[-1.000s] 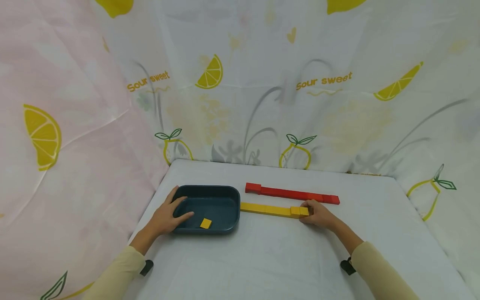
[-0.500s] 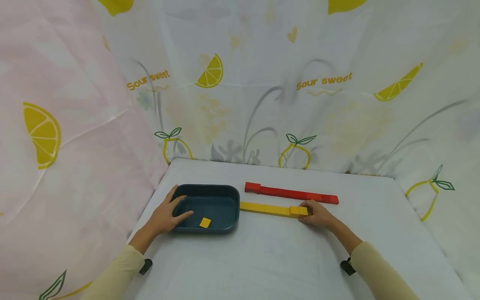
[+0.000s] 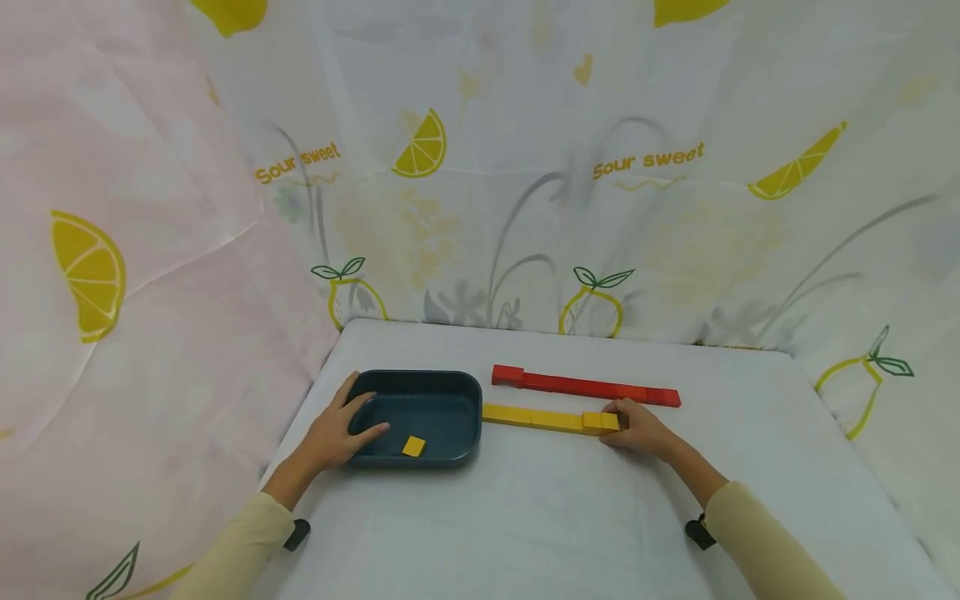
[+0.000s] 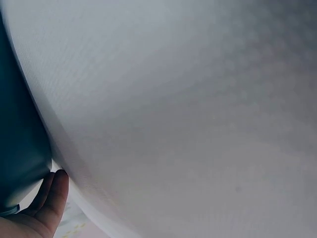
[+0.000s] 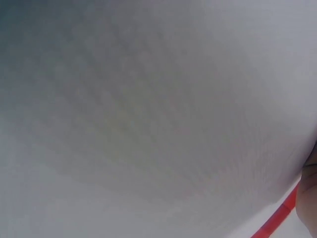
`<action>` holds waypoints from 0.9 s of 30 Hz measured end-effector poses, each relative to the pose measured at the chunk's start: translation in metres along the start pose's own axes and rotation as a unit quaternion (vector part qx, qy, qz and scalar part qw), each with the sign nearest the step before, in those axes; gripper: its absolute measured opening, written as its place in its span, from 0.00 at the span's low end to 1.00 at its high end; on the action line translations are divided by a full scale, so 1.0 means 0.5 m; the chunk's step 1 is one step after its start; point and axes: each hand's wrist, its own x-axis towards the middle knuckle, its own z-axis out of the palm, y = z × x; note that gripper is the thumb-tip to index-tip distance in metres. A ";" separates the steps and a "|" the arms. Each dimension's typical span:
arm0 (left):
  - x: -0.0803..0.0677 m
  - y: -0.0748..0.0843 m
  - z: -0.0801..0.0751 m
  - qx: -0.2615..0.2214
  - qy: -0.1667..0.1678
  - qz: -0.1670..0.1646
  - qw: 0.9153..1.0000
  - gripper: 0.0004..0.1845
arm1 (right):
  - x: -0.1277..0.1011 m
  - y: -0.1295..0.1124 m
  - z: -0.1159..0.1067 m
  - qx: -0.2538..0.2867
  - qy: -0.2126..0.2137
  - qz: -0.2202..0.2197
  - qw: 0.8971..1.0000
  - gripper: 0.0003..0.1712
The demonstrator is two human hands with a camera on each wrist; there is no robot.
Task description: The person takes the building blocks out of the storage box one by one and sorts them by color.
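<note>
My left hand [image 3: 330, 436] grips the left side of a dark blue-green rectangular tray [image 3: 471, 454], thumb and a finger over the rim; in the left wrist view, fingers [image 4: 54, 198] lie against the tray's outer wall [image 4: 22, 124]. A small yellow block [image 3: 414, 446] lies inside the tray. From its right wall runs a row of yellow blocks [image 3: 551, 421] on the table. At the row's right end, my right hand [image 3: 637, 427] pinches a yellow block [image 3: 609, 422]. The right wrist view shows only part of that hand [image 5: 308, 193]; its fingertips are hidden.
Behind the yellow row lies a roughly parallel row of red blocks [image 3: 577, 386], with a bigger block at its left end. A white cloth covers the table [image 3: 480, 533]. Printed lemon curtains [image 3: 495, 208] hang behind and to the sides.
</note>
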 end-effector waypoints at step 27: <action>-0.002 0.007 -0.008 0.001 0.000 -0.002 1.000 0.41 | 0.002 -0.009 -0.003 -0.004 -0.014 -0.007 1.000 0.26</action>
